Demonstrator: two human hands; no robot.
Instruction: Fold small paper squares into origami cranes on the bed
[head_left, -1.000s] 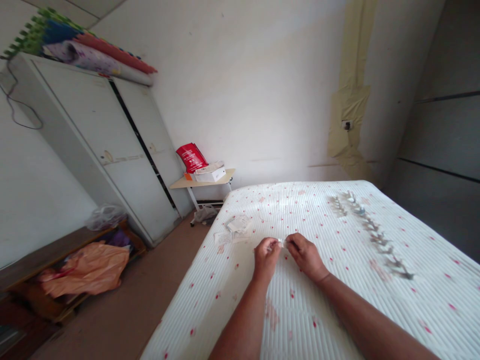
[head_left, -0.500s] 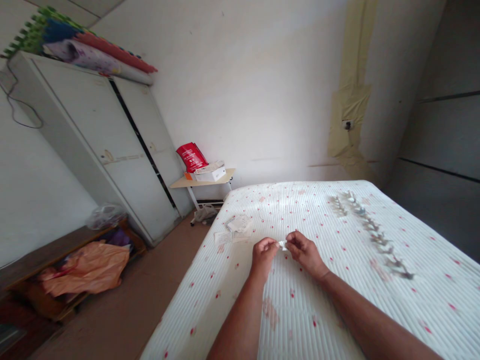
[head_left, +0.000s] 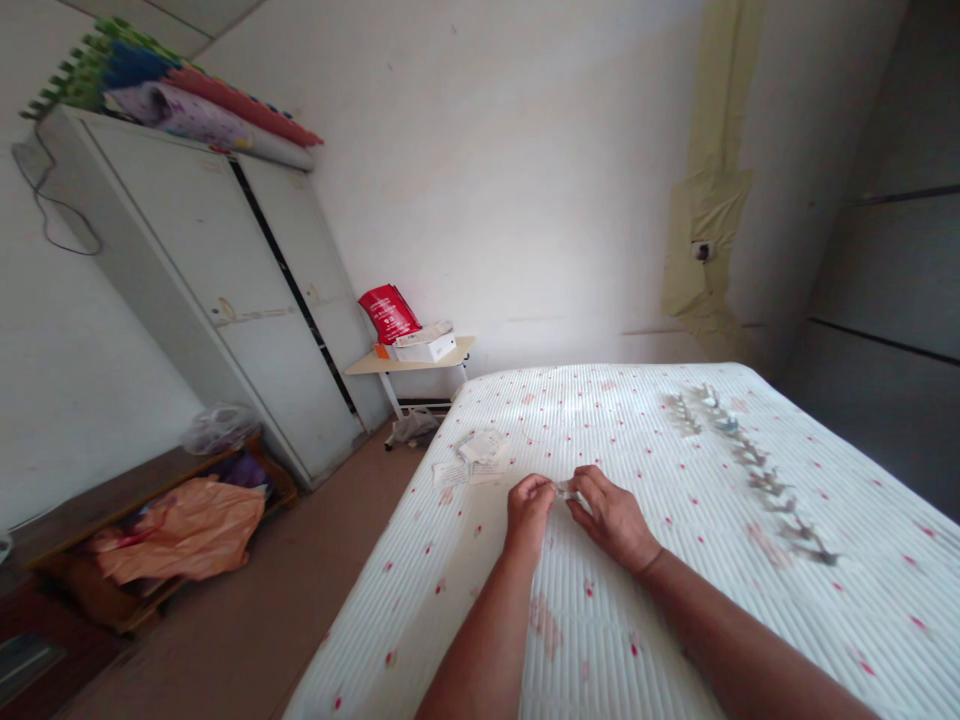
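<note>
My left hand [head_left: 529,503] pinches a small folded piece of paper [head_left: 562,490] between thumb and fingertips. On its other side my right hand [head_left: 611,515] closes on the same paper, index finger and thumb slightly apart around it. Both hands are held low above the white bed [head_left: 592,660]. Much of the paper is covered by the fingers, so its folds are too small to make out. Left of the hands lie thin printed paper sheets [head_left: 480,450]. To the right stand rows of small folded paper figures [head_left: 765,482], which look like cranes.
Behind the bed's far left corner, a small table [head_left: 367,367] carries a red bag [head_left: 388,313] and a white box [head_left: 427,345]. A grey cabinet [head_left: 202,270] stands at the left, with rolled mats [head_left: 217,125] on top. Below it lies an orange plastic bag [head_left: 184,530].
My right hand's fingers have shifted and spread a little over the paper. The paper shows less than before. The view has swung slightly left.
</note>
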